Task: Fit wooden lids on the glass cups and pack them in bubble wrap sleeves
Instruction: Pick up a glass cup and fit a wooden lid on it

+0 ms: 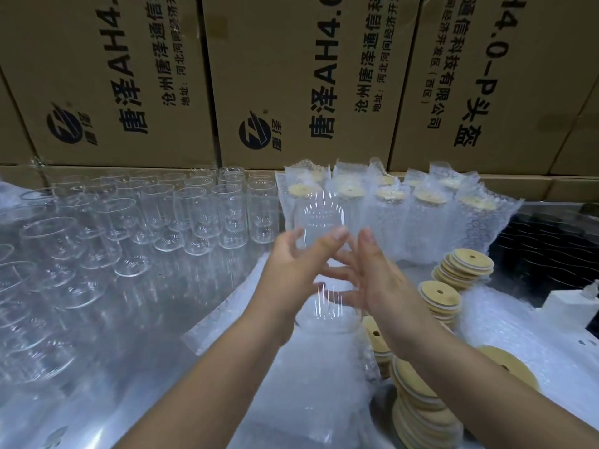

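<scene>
A clear glass cup [319, 218] is lifted above the table's middle, blurred, with no lid on it. My left hand [296, 267] grips it from the left, thumb and fingers curled round the glass. From the right, my right hand [376, 280] holds the same cup, thumb up and fingers spread across its side. Wooden lids with a centre hole lie in stacks to the right [463, 265] and near the front [418, 403]. Flat bubble wrap sleeves [321, 387] lie under my hands.
Several empty glass cups [194, 215] stand in rows on the left. Lidded cups in bubble sleeves [392, 205] stand at the back right. Printed cardboard boxes [291, 76] wall off the back. At the right are a black ribbed tray [551, 244] and a white box [565, 307].
</scene>
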